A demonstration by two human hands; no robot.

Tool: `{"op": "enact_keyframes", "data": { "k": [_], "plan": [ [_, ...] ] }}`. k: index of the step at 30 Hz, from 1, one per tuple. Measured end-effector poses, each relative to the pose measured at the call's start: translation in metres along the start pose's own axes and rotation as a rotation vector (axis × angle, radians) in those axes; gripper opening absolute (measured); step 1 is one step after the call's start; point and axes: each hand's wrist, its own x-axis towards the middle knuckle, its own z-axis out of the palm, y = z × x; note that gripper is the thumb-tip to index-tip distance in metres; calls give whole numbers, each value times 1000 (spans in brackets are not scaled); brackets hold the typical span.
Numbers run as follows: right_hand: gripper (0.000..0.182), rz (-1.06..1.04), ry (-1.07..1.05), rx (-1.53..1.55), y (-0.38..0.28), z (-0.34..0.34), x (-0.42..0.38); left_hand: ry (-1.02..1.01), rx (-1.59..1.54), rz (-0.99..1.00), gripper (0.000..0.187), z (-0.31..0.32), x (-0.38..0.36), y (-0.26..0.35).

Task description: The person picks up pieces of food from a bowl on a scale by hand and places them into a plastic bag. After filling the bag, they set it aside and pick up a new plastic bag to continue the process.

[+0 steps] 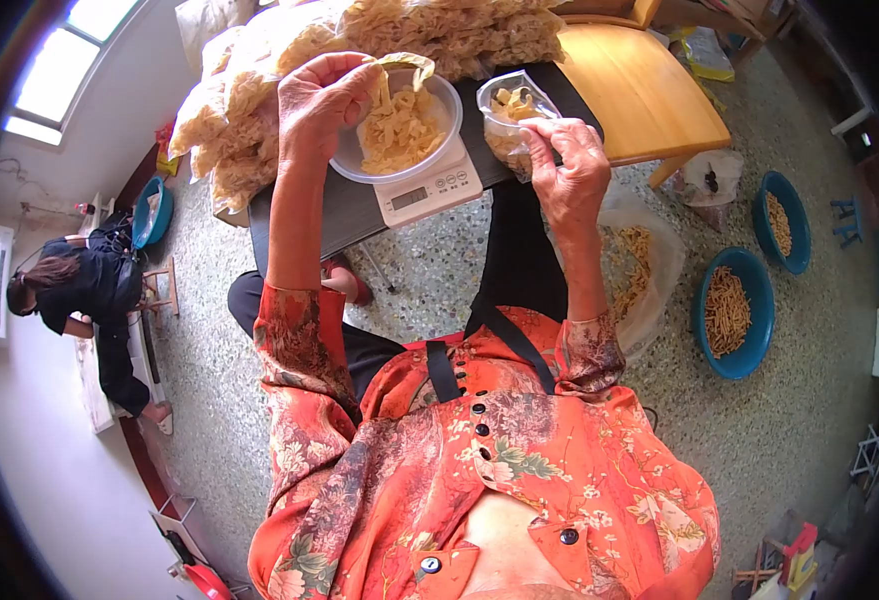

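Observation:
My left hand (327, 102) is closed in a pinch on a long, curled yellowish dried strip (409, 62), held above a round white plastic bowl (451, 110). Similar dried pieces (399, 135) lie in the bowl. Under it stands a white digital kitchen scale (429, 190) with a small display, whose digits I cannot read. My right hand (571, 165) grips the rim of a clear plastic bag (499, 118), which stands open beside the bowl and is partly filled with the same kind of pieces. Scale and bag are on a dark table (334, 210).
Filled clear bags (244, 100) are heaped behind the bowl. A wooden chair (639, 90) stands at right. On the speckled floor are blue basins (731, 365) of dried sticks and a large plastic bag (659, 290). Another person (79, 275) sits at far left near a teal basin (164, 225).

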Motion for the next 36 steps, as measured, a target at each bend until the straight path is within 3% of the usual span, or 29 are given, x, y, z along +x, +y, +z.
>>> {"op": "enact_keyframes", "data": {
  "k": [5,8,15,25,30,34,36],
  "plan": [
    [14,-21,-10,-6,-4,0,1,-10,164,189,14,39,-7,17],
    [14,-33,-10,0,-4,2,0,-23,444,577,15,62,-10,21],
    [14,-26,-21,-5,-5,1,-2,-232,805,982,10,103,-11,7],
    [12,-113,42,48,4,-4,-1,-621,767,729,13,126,0,-12],
    [13,-97,21,23,6,-4,-3,-663,954,531,18,134,-5,-3],
    [13,-71,1,22,7,-2,-4,-681,964,559,17,126,0,-8],
    [12,-58,-1,11,8,-1,-4,-685,774,566,19,115,2,-6]
  ]
}}
